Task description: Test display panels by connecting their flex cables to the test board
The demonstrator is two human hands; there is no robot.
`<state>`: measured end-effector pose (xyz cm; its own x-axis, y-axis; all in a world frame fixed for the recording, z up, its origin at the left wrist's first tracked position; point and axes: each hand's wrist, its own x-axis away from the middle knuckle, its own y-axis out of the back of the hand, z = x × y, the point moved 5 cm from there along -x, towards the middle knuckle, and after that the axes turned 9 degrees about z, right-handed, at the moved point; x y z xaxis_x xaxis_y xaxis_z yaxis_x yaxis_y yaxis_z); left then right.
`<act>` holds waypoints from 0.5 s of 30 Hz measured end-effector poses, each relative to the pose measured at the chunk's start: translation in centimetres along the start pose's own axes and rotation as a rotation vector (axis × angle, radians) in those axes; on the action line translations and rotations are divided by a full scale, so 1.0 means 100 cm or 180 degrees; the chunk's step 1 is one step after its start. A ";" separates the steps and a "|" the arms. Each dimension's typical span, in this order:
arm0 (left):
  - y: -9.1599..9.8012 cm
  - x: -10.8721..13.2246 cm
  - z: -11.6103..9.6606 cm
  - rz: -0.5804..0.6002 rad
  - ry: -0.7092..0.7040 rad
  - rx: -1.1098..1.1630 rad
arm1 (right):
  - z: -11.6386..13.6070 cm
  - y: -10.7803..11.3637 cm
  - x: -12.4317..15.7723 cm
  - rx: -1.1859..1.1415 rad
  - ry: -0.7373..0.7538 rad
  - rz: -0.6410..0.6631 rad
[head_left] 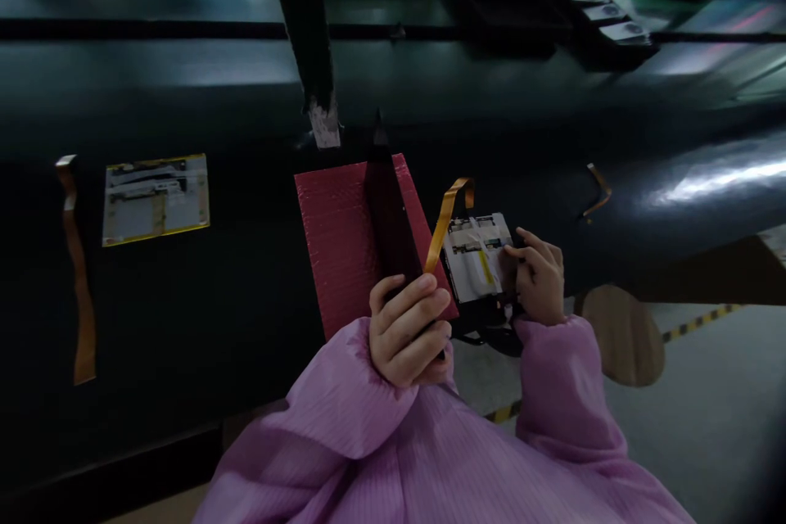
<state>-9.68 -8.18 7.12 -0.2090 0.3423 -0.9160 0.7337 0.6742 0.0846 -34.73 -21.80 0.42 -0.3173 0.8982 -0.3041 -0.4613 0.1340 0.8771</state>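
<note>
My left hand (pixel 410 332) is closed, its fingers wrapped round a long, dark, flat piece (pixel 393 217) that tapers to a point at the far end; its kind is unclear. By those fingertips an orange flex ribbon cable (pixel 447 217) rises and curls over toward a flat white battery-like pack (pixel 476 258) with small circuit parts and a yellow strip. My right hand (pixel 537 274) grips the right edge of this pack, index fingertip on its face, thumb mostly hidden. Beneath the dark piece lies a red padded sheet (pixel 341 237).
On the dark bench (pixel 246 303) at left lie a similar flat pack (pixel 156 201) and a long ribbon cable (pixel 79 278). A short cable (pixel 602 192) lies right. Black trays (pixel 503 0) stand behind. A dark post (pixel 300 16) comes down centrally. A round stool (pixel 623 336) stands below right.
</note>
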 end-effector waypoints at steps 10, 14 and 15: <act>0.005 0.009 0.001 -0.1012 0.0040 -0.0900 | 0.005 0.003 -0.001 0.0033 -0.0135 0.0018; 0.002 0.008 0.004 -0.1269 -0.0198 -0.0846 | 0.005 0.004 -0.001 0.0020 -0.0082 -0.0004; 0.005 0.009 0.000 -0.1310 -0.0293 -0.0950 | 0.005 0.004 0.000 0.0024 -0.0083 0.0010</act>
<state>-9.50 -7.58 6.31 -0.3739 -0.0405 -0.9266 0.3834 0.9029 -0.1941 -34.51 -21.59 0.93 -0.2970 0.9092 -0.2917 -0.4542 0.1342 0.8807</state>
